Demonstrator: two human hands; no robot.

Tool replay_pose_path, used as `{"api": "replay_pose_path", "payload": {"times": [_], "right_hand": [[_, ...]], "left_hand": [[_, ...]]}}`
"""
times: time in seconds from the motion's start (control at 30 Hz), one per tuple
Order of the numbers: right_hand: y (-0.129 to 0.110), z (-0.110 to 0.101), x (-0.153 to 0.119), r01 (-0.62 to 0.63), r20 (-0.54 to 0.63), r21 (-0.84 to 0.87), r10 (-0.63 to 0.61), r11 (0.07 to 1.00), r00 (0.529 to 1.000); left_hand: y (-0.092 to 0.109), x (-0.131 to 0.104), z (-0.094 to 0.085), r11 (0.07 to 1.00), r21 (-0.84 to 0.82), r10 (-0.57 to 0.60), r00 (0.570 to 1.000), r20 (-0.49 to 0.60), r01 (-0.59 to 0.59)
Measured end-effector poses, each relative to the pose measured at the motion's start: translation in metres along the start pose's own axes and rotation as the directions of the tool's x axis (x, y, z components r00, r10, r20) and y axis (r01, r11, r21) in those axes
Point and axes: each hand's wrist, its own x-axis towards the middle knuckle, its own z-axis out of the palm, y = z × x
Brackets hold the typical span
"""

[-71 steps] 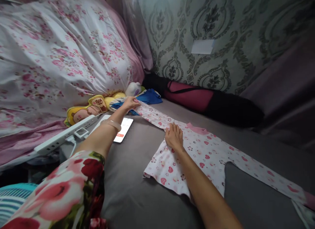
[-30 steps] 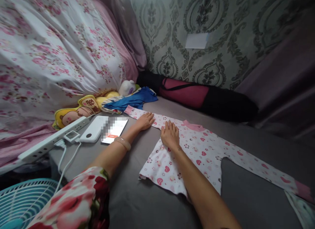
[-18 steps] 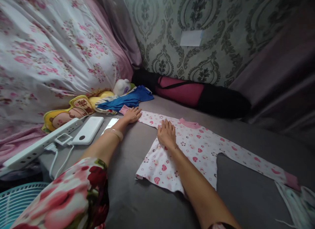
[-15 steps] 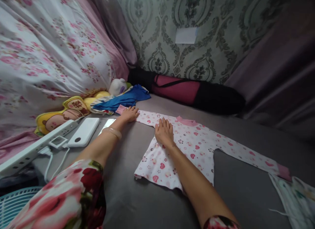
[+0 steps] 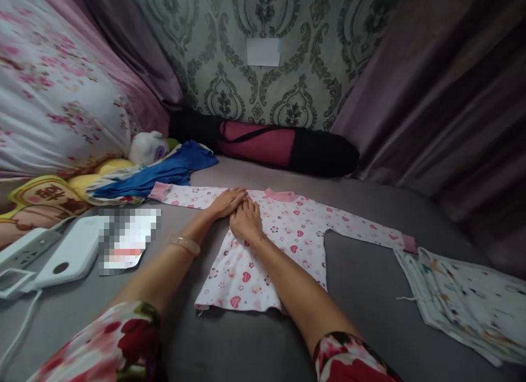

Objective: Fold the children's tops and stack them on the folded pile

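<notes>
A small white long-sleeved shirt with pink hearts, flowers and pink cuffs and collar lies spread flat, both sleeves stretched out. My left hand rests flat on it where the left-hand sleeve meets the body, fingers extended. Right beside it, fingertips touching or slightly overlapping, my right hand lies palm down on the upper body of the shirt. Neither hand grips the fabric. My right forearm crosses the shirt and hides part of its middle and lower hem.
Folded pale printed cloths lie at the right by the sleeve's cuff. At left are a blue garment, plush toys, a white power bank, a power strip and a phone. A black and maroon bag lies along the wall.
My left hand has slid right from near the cuff to the shoulder, beside my right hand. My right hand stays on the shirt's upper body. The camera view has turned right.
</notes>
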Motion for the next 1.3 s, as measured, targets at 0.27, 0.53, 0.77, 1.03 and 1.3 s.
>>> {"api": "replay_pose_path", "payload": {"times": [0.27, 0.53, 0.77, 1.03, 1.3], "right_hand": [[0.072, -0.052, -0.016, 0.098, 0.080, 0.165, -0.112, 0.982, 0.991], [0.150, -0.067, -0.044, -0.071, -0.019, -0.181, 0.069, 0.981, 0.997], [0.160, -0.069, -0.027, -0.107, 0.036, -0.234, 0.119, 0.966, 0.992], [0.164, -0.062, -0.027, -0.125, 0.000, -0.214, 0.128, 0.969, 0.992], [0.173, -0.090, -0.031, -0.142, -0.113, 0.231, 0.171, 0.962, 0.979]], "left_hand": [[0.016, -0.003, -0.021, 0.970, 0.235, -0.057, 0.998, -0.001, 0.056], [0.073, 0.021, 0.008, 0.933, 0.058, 0.358, 0.933, -0.027, -0.356], [0.067, 0.038, 0.028, 0.987, 0.117, 0.111, 0.994, 0.015, -0.112], [0.065, 0.037, 0.029, 0.987, 0.154, 0.046, 0.999, 0.012, -0.048], [0.109, 0.018, 0.004, 0.951, 0.308, 0.017, 0.997, -0.080, 0.009]]}}
